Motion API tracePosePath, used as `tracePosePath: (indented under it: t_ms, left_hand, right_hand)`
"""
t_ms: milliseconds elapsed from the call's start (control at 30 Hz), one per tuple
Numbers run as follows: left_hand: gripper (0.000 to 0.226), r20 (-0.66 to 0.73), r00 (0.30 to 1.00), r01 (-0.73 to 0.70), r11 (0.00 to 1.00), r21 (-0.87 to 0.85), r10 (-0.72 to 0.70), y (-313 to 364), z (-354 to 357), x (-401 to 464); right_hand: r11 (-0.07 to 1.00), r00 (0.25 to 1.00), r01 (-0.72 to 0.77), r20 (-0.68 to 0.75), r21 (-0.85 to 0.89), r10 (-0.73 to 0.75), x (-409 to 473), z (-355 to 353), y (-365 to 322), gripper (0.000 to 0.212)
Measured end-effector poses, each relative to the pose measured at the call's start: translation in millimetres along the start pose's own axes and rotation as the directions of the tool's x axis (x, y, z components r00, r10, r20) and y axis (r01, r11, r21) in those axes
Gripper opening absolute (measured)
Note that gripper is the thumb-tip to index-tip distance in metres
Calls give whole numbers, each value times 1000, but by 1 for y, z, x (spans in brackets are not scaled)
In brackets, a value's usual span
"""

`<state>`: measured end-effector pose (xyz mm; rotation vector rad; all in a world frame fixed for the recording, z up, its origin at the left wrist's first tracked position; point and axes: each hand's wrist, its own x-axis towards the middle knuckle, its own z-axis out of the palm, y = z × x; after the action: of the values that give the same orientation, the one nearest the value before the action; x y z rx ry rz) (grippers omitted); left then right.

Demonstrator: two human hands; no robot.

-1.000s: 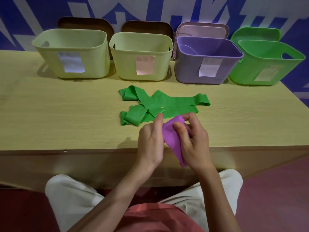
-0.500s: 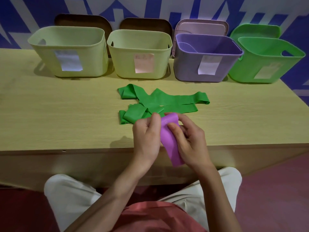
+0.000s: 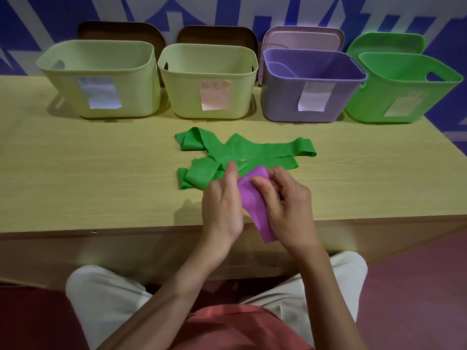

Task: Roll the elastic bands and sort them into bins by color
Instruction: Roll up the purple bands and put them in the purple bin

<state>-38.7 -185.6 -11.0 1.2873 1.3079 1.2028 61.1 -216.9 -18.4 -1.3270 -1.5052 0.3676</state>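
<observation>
Both hands hold a purple elastic band [image 3: 254, 203] over the table's near edge. My left hand [image 3: 223, 205] grips its left side with the thumb up. My right hand [image 3: 285, 205] pinches its rolled upper end, and a loose tail hangs down between the wrists. A green elastic band [image 3: 242, 154] lies unrolled and crumpled on the table just beyond the hands. Along the back stand a purple bin [image 3: 283, 102] and a green bin [image 3: 374, 104], both open at the top.
Two pale yellow-green bins [image 3: 136, 97] [image 3: 184, 102] stand at the back left, each with a paper label. Lids lean on the wall behind the bins. The wooden table [image 3: 88, 178] ends at a front edge just under my wrists.
The hands have lifted slightly away from me with the purple band, and its hanging tail has grown shorter as the top end is rolled. The green band has not moved.
</observation>
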Motion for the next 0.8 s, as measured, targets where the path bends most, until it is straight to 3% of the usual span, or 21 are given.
tracePosePath:
  t_ms: [133, 233, 367, 467, 533, 667, 800]
  left_hand:
    - [51, -87, 974, -209, 978, 2, 209, -11, 0, -5]
    - [44, -87, 925, -358, 925, 124, 370, -12, -2, -4]
    - [46, -108, 927, -335, 921, 198, 360, -14, -1, 1]
    - [48, -121, 932, -316, 929, 193, 342, -12, -2, 4]
    - [49, -109, 947, -283, 945, 163, 302, -10, -2, 7]
    - [47, -43, 997, -71, 995, -70, 68, -2, 0, 4]
    - [40, 44, 973, 230, 948, -220, -226, 6, 5, 2]
  right_hand:
    - [999, 1000, -3, -5, -35, 2, 1, 5, 5, 14]
    - [999, 1000, -27, -7, -33, 27, 3, 5, 7, 20]
    - [988, 994, -100, 66, 120, 92, 3, 3, 5, 20]
    - [960, 984, -148, 130, 237, 119, 2, 1, 3, 8]
    - [949, 983, -160, 134, 271, 128, 2, -1, 4, 6]
    - [945, 990, -133, 95, 299, 109, 6, -6, 4, 32]
    - [967, 996, -84, 59, 239, 72, 6, -5, 5, 11]
